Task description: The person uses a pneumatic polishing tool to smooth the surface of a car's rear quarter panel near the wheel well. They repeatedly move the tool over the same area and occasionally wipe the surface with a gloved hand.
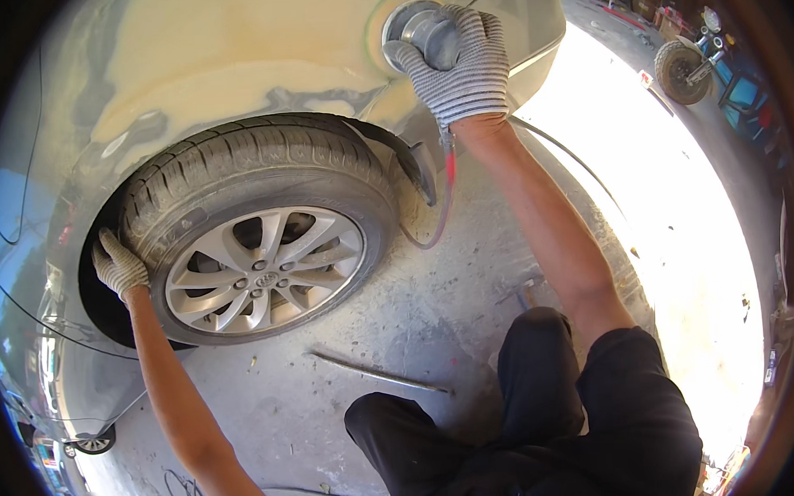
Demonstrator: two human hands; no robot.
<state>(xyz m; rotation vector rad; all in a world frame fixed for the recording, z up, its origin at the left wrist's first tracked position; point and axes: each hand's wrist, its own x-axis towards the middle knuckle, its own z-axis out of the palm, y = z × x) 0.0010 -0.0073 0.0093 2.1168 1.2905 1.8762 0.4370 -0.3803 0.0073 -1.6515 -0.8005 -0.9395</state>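
My right hand (465, 66), in a grey-striped knit glove, is wrapped round a round air sander (431, 39). Its disc lies against the car's body panel (259, 47), which has patches of yellowish filler and bare grey. From the sander a red hose (449, 172) hangs below my wrist. My left hand (120, 265), gloved alike, rests at the front of the wheel arch, beside the tyre (237, 170). Its visible fingers are stretched upward, and nothing shows in them. The wheel's silver multi-spoke rim (267, 274) faces me.
A thin metal rod (379, 373) lies on the dusty concrete floor (333, 408) before my knees. A dark hose (577, 159) runs off behind the car toward the sunlit strip. At the far right stand a loose wheel (681, 72) and assorted clutter. Cables (191, 491) lie at the lower left.
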